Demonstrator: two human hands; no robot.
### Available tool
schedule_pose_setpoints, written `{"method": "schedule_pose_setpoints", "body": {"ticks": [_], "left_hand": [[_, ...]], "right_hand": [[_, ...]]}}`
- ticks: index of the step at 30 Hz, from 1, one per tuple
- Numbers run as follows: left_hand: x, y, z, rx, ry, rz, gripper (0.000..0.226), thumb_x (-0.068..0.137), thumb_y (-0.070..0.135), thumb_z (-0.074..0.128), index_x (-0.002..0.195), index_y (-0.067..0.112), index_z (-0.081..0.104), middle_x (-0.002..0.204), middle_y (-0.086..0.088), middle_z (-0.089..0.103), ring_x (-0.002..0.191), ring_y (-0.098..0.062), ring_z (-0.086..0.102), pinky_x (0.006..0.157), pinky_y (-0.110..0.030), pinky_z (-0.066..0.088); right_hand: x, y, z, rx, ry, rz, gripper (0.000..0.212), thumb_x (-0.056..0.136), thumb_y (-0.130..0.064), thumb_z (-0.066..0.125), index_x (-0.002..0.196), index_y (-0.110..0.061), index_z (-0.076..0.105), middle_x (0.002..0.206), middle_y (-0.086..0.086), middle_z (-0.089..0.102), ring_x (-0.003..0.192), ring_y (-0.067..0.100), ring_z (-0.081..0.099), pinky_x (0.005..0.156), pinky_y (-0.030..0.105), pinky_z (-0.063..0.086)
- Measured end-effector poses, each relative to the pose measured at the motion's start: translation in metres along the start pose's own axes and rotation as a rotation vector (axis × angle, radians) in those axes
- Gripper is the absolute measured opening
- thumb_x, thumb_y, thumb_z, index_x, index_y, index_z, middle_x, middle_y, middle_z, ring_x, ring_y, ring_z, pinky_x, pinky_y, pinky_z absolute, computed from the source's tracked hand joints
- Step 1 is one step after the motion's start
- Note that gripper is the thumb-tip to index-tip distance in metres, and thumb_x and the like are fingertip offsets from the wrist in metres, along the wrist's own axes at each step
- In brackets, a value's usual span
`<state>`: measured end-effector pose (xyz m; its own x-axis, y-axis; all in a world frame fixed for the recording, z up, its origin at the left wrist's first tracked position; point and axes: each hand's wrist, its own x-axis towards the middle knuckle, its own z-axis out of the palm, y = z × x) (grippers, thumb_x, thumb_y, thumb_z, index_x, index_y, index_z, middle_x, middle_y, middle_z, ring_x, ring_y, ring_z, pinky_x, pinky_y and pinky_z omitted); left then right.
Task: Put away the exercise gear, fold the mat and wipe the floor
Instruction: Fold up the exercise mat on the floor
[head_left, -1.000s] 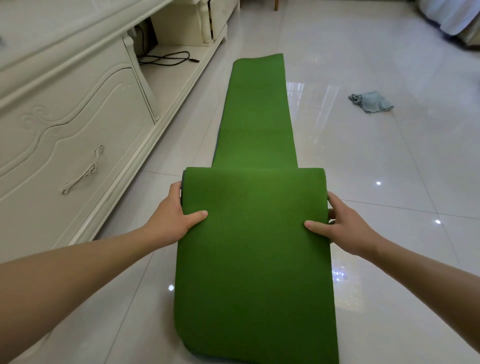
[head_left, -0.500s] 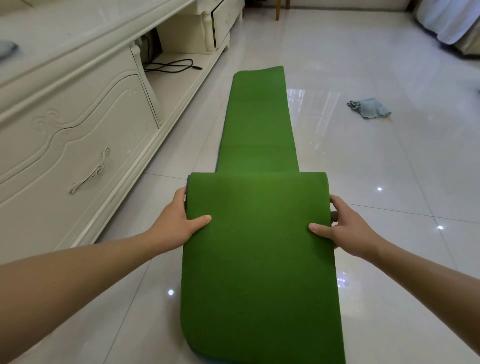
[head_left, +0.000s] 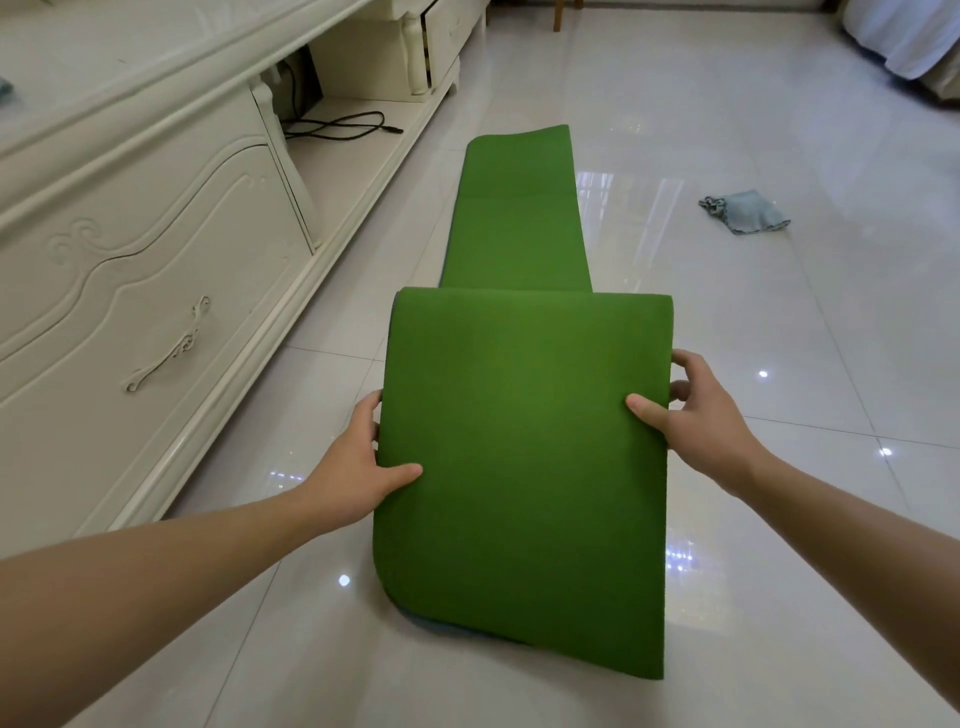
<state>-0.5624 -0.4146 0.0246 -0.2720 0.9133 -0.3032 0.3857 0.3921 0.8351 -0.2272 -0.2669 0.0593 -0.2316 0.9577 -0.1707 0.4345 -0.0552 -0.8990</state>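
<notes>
- On the glossy pale tiled floor (head_left: 779, 322), alongside the cream carved cabinet (head_left: 145, 270), the long green foam exercise mat (head_left: 524, 441) has its far stretch lying flat and its near part lifted and doubled over.
- The left hand (head_left: 353, 462) pinches the mat's left edge, with the thumb on top and the fingers underneath. The right hand (head_left: 701, 415) pinches the right edge the same way.
- The mat looks light and soft. It bends in a smooth curve rather than a sharp crease, so it will probably spring open unless pressed down.
- Its grainy face should give good purchase, and the two long edges, held level, seem the best hold. The polished floor may let it slide.
- A crumpled blue-grey cloth (head_left: 748, 210) lies well apart, towards the floor's right side.
- No brand, label or writing can be read.
</notes>
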Motion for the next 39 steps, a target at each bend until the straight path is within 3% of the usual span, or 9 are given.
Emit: {"method": "schedule_pose_setpoints", "body": {"ticks": [3,6,14,19,22,25,28,32,39], "left_hand": [[0.008,-0.001,0.001,0.012,0.031,0.007,0.087,0.085,0.015,0.076,0.146,0.043,0.021,0.123,0.015,0.053,0.116,-0.021,0.06,0.099,-0.046,0.053],[0.014,0.0,0.003,0.043,0.065,0.012,0.088,0.085,0.016,0.076,0.148,0.04,0.019,0.129,0.011,0.051,0.12,-0.023,0.057,0.102,-0.049,0.051],[0.029,0.002,0.006,0.084,0.137,0.073,0.088,0.086,0.017,0.076,0.15,0.036,0.019,0.122,0.014,0.052,0.112,-0.017,0.058,0.1,-0.04,0.051],[0.042,0.008,0.004,0.063,0.183,0.093,0.088,0.087,0.019,0.075,0.151,0.035,0.017,0.124,0.015,0.048,0.109,-0.011,0.054,0.096,-0.032,0.048],[0.046,0.007,0.004,0.027,0.178,0.101,0.09,0.086,0.021,0.076,0.151,0.04,0.017,0.128,0.013,0.049,0.111,-0.013,0.057,0.096,-0.033,0.05],[0.043,0.001,0.007,0.004,0.143,0.093,0.099,0.082,0.017,0.08,0.152,0.04,0.015,0.132,0.016,0.048,0.112,-0.005,0.054,0.096,-0.03,0.049],[0.038,-0.009,0.009,0.003,0.091,0.083,0.107,0.079,0.009,0.082,0.152,0.045,0.012,0.134,0.021,0.049,0.116,0.0,0.053,0.102,-0.035,0.048],[0.034,-0.01,0.004,-0.006,0.043,0.086,0.112,0.079,0.006,0.08,0.147,0.059,0.009,0.139,0.017,0.049,0.125,-0.018,0.055,0.103,-0.048,0.05],[0.02,-0.002,-0.006,0.048,0.017,0.116,0.113,0.08,0.015,0.081,0.151,0.055,0.003,0.139,0.016,0.051,0.125,-0.014,0.054,0.099,-0.046,0.053]], "right_hand": [[0.003,-0.005,0.001,0.004,0.005,-0.03,0.059,0.087,-0.032,0.07,0.136,-0.041,0.038,0.107,0.001,0.06,0.091,0.016,0.067,0.074,0.036,0.058],[0.005,-0.006,0.002,0.031,-0.002,-0.038,0.065,0.087,-0.031,0.071,0.141,-0.039,0.035,0.109,-0.004,0.059,0.086,0.013,0.069,0.065,0.026,0.056],[-0.008,0.028,0.007,0.019,-0.181,0.035,0.085,0.078,-0.015,0.08,0.143,-0.038,0.03,0.119,-0.009,0.059,0.088,0.014,0.071,0.073,0.029,0.058],[-0.008,0.042,0.009,-0.051,-0.207,0.062,0.073,0.079,-0.009,0.078,0.135,-0.034,0.038,0.117,-0.004,0.06,0.09,0.015,0.068,0.076,0.03,0.056],[-0.003,0.043,0.011,-0.067,-0.186,0.066,0.073,0.082,-0.01,0.075,0.138,-0.03,0.035,0.115,-0.005,0.059,0.091,0.015,0.067,0.073,0.028,0.055],[-0.001,0.044,0.015,-0.076,-0.153,0.064,0.073,0.084,-0.01,0.073,0.14,-0.032,0.033,0.113,-0.006,0.058,0.09,0.014,0.067,0.071,0.027,0.054],[0.001,0.045,0.018,-0.071,-0.137,0.067,0.071,0.086,-0.011,0.071,0.14,-0.035,0.032,0.112,-0.006,0.057,0.087,0.014,0.068,0.07,0.027,0.054],[0.0,0.045,0.02,-0.097,-0.148,0.073,0.071,0.087,-0.012,0.07,0.141,-0.035,0.029,0.109,-0.007,0.056,0.087,0.014,0.067,0.067,0.023,0.052],[-0.009,0.037,0.011,-0.134,-0.174,0.074,0.071,0.088,-0.013,0.069,0.142,-0.034,0.028,0.112,-0.004,0.054,0.09,0.018,0.066,0.067,0.024,0.051]]}}
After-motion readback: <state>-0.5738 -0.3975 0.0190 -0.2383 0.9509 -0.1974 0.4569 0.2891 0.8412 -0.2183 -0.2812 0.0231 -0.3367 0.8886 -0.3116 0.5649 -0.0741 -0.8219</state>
